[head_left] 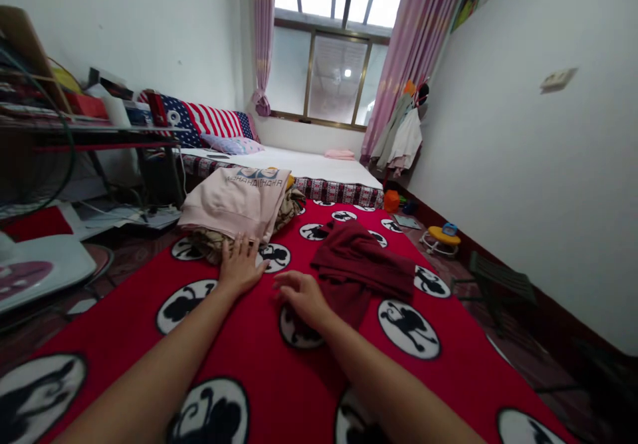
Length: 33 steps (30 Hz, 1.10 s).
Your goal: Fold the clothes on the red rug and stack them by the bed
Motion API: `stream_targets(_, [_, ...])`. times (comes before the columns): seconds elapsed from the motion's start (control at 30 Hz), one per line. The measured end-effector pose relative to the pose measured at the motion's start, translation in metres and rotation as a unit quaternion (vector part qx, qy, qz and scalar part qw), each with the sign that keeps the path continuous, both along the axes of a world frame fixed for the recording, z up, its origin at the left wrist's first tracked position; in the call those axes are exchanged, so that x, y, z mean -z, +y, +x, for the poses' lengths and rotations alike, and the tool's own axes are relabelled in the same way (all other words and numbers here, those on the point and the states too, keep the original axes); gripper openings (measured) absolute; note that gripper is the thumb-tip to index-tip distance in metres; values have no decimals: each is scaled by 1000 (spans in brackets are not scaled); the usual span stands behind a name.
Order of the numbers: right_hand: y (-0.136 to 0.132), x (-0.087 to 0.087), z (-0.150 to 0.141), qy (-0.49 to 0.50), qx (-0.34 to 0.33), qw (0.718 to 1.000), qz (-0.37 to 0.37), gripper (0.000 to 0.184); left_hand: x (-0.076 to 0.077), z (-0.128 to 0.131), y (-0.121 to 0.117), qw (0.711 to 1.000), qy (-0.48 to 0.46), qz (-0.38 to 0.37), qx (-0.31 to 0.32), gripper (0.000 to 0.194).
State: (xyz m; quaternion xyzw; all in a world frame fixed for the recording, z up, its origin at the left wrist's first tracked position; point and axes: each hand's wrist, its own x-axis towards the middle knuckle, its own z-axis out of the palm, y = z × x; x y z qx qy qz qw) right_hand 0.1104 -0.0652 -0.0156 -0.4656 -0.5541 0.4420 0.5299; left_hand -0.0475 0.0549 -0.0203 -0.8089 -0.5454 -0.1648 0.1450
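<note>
Pink sweatshirt [229, 205]: folded, dark lettering, left of centre
Maroon garment [366, 261]: rumpled, right of centre
Left hand [241, 268]: fingers spread
Right hand [303, 296]: loosely curled, unclosed

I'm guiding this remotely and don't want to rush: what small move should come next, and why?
Probably bring the right hand onto the maroon garment: it lies rumpled nearby, that hand shows nothing held, and the pale sweatshirt already sits folded.

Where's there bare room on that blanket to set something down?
The red blanket is bare between the left forearm and right forearm, and right of the latter. It's crowded farther up: clothes stack, left hand at its near edge; maroon garment, right hand close by.
</note>
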Motion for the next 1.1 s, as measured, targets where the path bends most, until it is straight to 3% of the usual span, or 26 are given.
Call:
stream_targets(0.1, [-30, 0, 30, -88, 125, 983, 105, 21, 2, 9, -25, 996, -4, -91, 2, 62])
stream_targets(0.2, [-45, -1, 57, -58, 205, 972, 102, 22, 0, 15, -42, 990, -22, -139, -2, 63])
stream_targets(0.37, [-41, 0, 88, -24, 339, 936, 88, 26, 1, 17, -56, 990, -40, -134, 3, 62])
stream_targets(0.43, [-37, 0, 96, -76, 380, 918, 86, 30, 1, 16, -55, 990, -43, -134, 1, 61])
stream_targets(0.57, [-39, -6, 103, -285, 417, 860, 77, 53, 0, 14, -52, 989, -59, -138, 5, 60])
stream_targets(0.67, [-42, -13, 111, -390, 430, 814, -8, 77, -3, 12, -52, 987, -72, -141, 11, 59])
stream_targets(0.7, [-43, -14, 116, -399, 435, 807, -33, 78, -4, 11, -52, 987, -77, -143, 13, 58])
stream_targets(0.77, [-41, -15, 129, -354, 461, 813, -37, 58, -6, 10, -53, 985, -89, -144, 16, 55])
stream_targets(0.83, [-40, -16, 145, -267, 499, 825, 0, 32, -6, 10, -53, 984, -101, -143, 21, 53])
stream_targets(0.87, [-39, -16, 155, -223, 520, 824, 20, 27, -7, 9, -53, 984, -106, -143, 23, 52])
stream_targets(1.1, [-61, -17, 212, -81, 667, 738, 67, 50, -7, 8, -52, 981, -134, -135, 32, 48])
